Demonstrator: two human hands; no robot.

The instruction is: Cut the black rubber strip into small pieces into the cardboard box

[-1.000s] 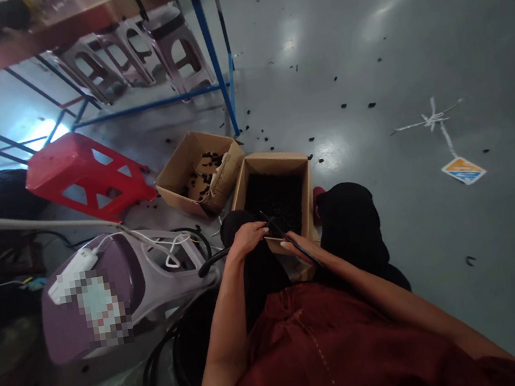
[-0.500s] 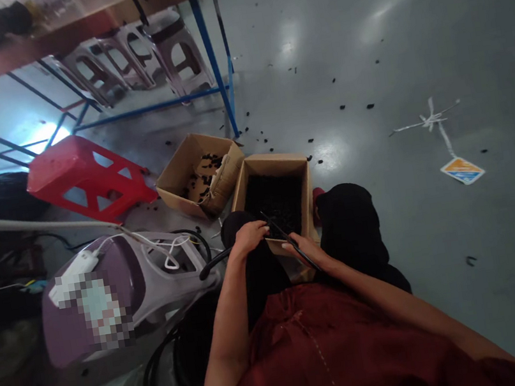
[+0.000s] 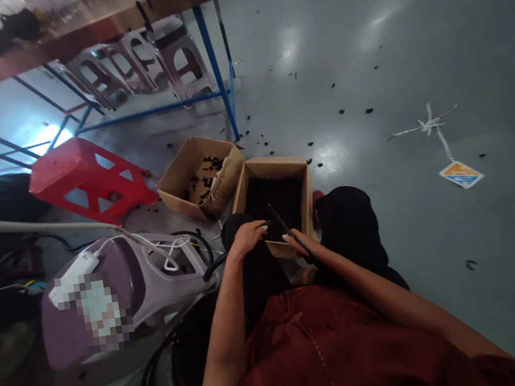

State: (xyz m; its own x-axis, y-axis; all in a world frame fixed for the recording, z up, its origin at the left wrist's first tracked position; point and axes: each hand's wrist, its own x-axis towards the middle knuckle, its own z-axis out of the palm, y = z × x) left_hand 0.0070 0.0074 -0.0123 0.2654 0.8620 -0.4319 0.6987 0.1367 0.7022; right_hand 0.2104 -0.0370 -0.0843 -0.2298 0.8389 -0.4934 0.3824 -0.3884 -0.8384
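My left hand (image 3: 250, 237) is closed over my left knee, at the near left corner of an open cardboard box (image 3: 307, 201). What its fingers pinch is lost against the dark background. A black hose (image 3: 214, 267) runs up from the lower left and passes behind my left forearm. In my right hand (image 3: 300, 242), at the box's near edge, is a pair of long dark scissors (image 3: 281, 220), its tip pointing over the box toward the left fingers. Dark small pieces (image 3: 274, 193) fill much of the box.
Left of the box stands a second cardboard box (image 3: 181, 198) with scattered black bits. A red stool (image 3: 64, 167) lies tipped over. Beside me, a purple-topped stool (image 3: 117, 259) carries a power strip (image 3: 76, 275). A blue-legged table (image 3: 214, 64) stands ahead; black scraps dot the floor.
The scissors have swung to a steeper angle, and my right hand has shifted slightly. My left hand stays almost where it was. The whole view has tilted a little.
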